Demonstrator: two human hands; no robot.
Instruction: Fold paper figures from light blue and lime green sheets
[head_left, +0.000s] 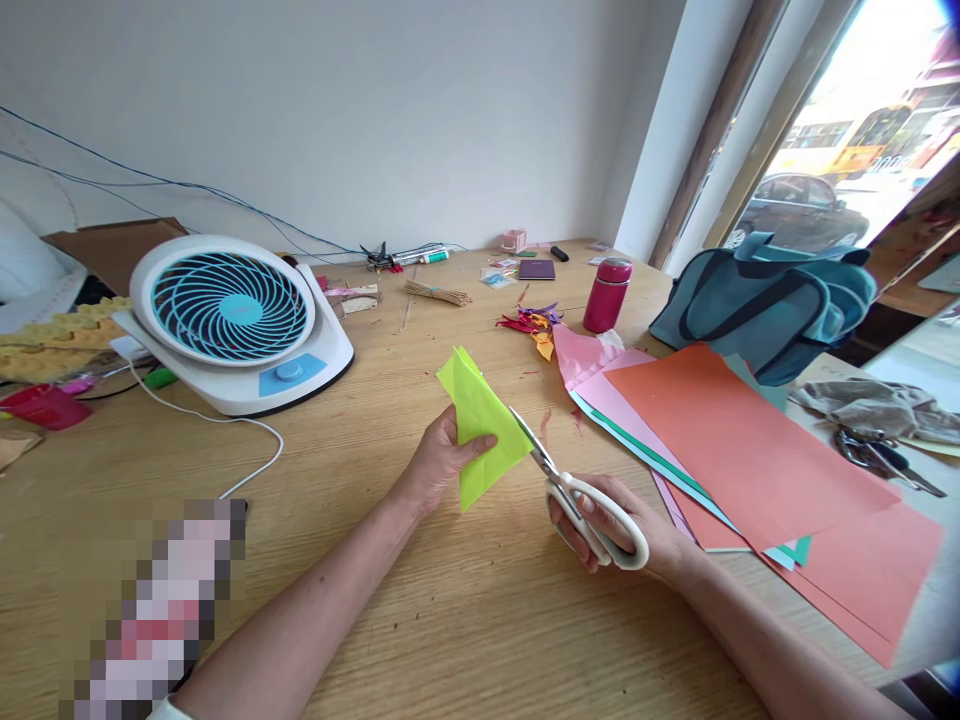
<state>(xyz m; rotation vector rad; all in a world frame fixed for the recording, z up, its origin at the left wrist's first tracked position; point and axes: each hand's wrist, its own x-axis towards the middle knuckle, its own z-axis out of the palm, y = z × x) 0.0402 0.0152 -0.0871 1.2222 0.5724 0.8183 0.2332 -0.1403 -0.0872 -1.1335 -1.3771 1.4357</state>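
A folded piece of lime-green paper (484, 420) is pinched in my left hand (442, 460), with the thumb lying across its front. My right hand (607, 520) grips a pair of white-handled scissors (604, 520), fingers through the loops. The blades point up and left, and they meet the paper's right corner. How far they cut into it I cannot tell. Both hands are above the wooden table (420, 620).
To the right lie stacked coloured sheets (735, 430), with a teal bag (750, 300) behind. A red flask (607, 295) stands beside colourful paper scraps (536, 325). On the left is a white fan (240, 320) with a cable. Dark-handled scissors (885, 460) lie far right.
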